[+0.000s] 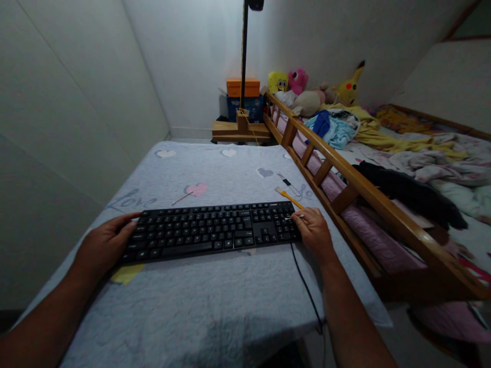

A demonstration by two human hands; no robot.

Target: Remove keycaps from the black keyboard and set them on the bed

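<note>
A black keyboard (215, 229) lies across the cloth-covered table, its cable running down from the right part. My left hand (105, 243) grips the keyboard's left end, thumb and fingers at its edge. Over the number keys at the right end, my right hand (312, 230) pinches a thin cotton swab (294, 217). Just beyond that hand lies a yellow-handled brush (288, 197). Behind the brush is a small metal tool with a black part (286, 182). Another cotton swab (182, 198) rests on the cloth beyond the keyboard, by a pink heart print.
A wooden bed rail (330, 153) runs along the table's right side, with clothes and plush toys on the bed behind it. A black pole on a wooden base (241, 131) stands past the far edge, near an orange box (243, 87). The left side has a wall.
</note>
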